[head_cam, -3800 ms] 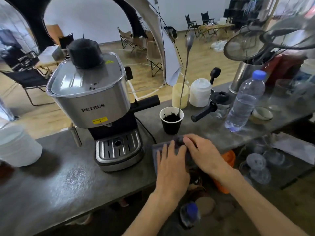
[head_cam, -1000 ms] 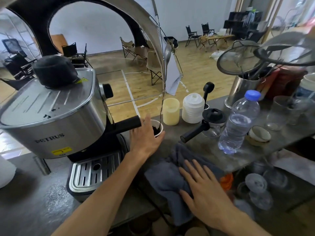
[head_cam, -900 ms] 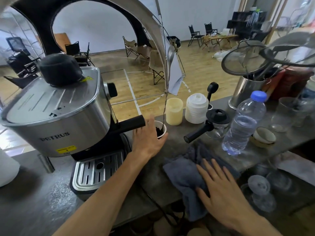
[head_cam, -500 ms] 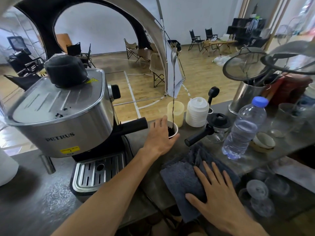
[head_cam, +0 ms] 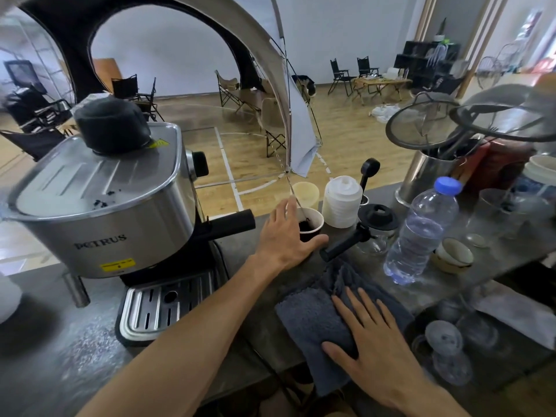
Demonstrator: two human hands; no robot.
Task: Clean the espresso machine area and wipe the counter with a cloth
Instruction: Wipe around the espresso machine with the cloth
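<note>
The silver espresso machine (head_cam: 120, 212) stands on the dark counter (head_cam: 75, 341) at the left, with dark grounds on its top. My left hand (head_cam: 282, 236) wraps around a black paper cup (head_cam: 313, 219) of coffee grounds, thumb in front and fingers behind. A long spoon (head_cam: 296, 197) stands in the cup. My right hand (head_cam: 370, 335) lies flat, fingers straight, on a grey cloth (head_cam: 307, 314) spread at the counter's near edge.
The machine's black handle (head_cam: 231, 225) juts toward my left hand. Behind the cloth stand a black-lidded glass jug (head_cam: 376, 218), a water bottle (head_cam: 421, 233), a white container (head_cam: 341, 200) and a yellow cup (head_cam: 307, 192). A small bowl (head_cam: 454, 255) and steel utensil holder (head_cam: 427, 173) are at the right.
My left hand has left the cloth and taken hold of the black cup, shifting it slightly right. My right hand has flattened on the cloth and slid it along the near edge.
</note>
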